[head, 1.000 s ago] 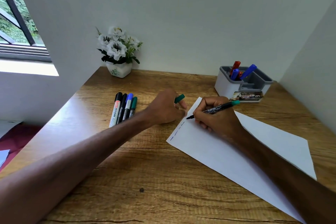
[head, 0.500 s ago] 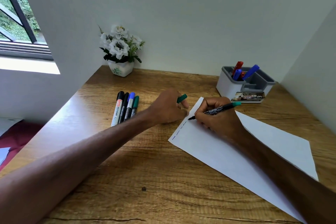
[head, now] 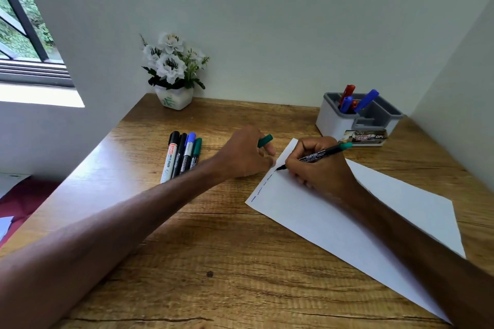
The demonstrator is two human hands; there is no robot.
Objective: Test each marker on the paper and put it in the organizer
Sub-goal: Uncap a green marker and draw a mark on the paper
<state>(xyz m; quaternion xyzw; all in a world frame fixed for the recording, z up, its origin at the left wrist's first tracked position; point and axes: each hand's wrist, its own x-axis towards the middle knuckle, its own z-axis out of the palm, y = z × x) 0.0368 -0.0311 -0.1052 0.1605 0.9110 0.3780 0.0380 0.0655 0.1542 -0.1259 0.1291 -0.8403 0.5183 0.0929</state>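
My right hand (head: 319, 168) grips a black marker with a green end (head: 320, 153), its tip touching the left edge of the white paper (head: 347, 216). Short ink dashes (head: 260, 187) run along that edge. My left hand (head: 244, 153) rests on the desk beside the paper and holds the green cap (head: 265, 140) in its curled fingers. Several capped markers (head: 183, 156) lie side by side on the desk to the left. The grey organizer (head: 334, 120) stands at the back right and holds red and blue markers (head: 357, 100).
A white pot of white flowers (head: 172, 72) stands at the back left against the wall. Walls close in the wooden desk (head: 213, 262) at the back and right. A window sill lies off the left. A printed card (head: 369, 137) leans on the organizer's front.
The marker tip has moved a little farther up the paper's left edge, adding to the row of dashes. My left hand has stayed put with the cap.
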